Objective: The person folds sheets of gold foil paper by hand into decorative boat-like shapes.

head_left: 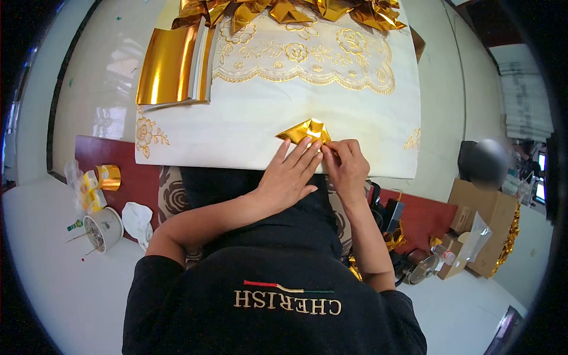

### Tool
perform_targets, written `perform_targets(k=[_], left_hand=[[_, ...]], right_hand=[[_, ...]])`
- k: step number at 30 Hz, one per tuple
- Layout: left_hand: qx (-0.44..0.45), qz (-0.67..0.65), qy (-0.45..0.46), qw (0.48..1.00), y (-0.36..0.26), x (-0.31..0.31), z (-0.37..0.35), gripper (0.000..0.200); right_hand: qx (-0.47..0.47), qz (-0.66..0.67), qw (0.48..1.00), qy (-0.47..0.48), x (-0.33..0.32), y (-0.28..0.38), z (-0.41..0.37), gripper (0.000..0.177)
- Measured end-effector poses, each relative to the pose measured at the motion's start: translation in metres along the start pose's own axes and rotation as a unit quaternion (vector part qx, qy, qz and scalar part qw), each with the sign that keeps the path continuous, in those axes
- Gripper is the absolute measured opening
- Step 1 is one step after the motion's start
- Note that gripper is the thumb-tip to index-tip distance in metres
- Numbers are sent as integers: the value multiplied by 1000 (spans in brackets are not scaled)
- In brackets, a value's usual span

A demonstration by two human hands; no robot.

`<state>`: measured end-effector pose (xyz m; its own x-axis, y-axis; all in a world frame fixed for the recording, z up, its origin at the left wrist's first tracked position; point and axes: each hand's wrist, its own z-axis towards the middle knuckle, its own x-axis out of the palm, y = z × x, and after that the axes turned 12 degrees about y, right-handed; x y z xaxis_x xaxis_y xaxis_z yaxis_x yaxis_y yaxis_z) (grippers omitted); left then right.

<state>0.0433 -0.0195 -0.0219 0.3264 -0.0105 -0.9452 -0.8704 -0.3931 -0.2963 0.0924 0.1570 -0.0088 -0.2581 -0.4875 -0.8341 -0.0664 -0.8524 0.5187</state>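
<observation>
A small folded piece of gold foil paper [309, 128] lies near the front edge of the white embroidered tablecloth [254, 118]. My left hand [290, 173] rests flat with spread fingers, its fingertips on the lower edge of the foil. Thumb and index finger of my right hand [345, 163] pinch the foil's lower right corner. The folds under my fingertips are partly hidden.
A stack of gold foil sheets [168, 65] lies at the table's upper left. Several folded gold pieces [290, 13] line the far edge. Left of my lap are a white bin [103, 229] and a white cloth [137, 222]; cardboard boxes [485, 207] stand at right.
</observation>
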Motion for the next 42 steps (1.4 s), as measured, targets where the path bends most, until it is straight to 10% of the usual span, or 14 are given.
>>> perform_targets(k=[42], left_hand=[[-62, -22, -31, 997, 5, 1, -8, 69]], right_hand=[[-85, -155, 978, 112, -3, 7, 10, 44]])
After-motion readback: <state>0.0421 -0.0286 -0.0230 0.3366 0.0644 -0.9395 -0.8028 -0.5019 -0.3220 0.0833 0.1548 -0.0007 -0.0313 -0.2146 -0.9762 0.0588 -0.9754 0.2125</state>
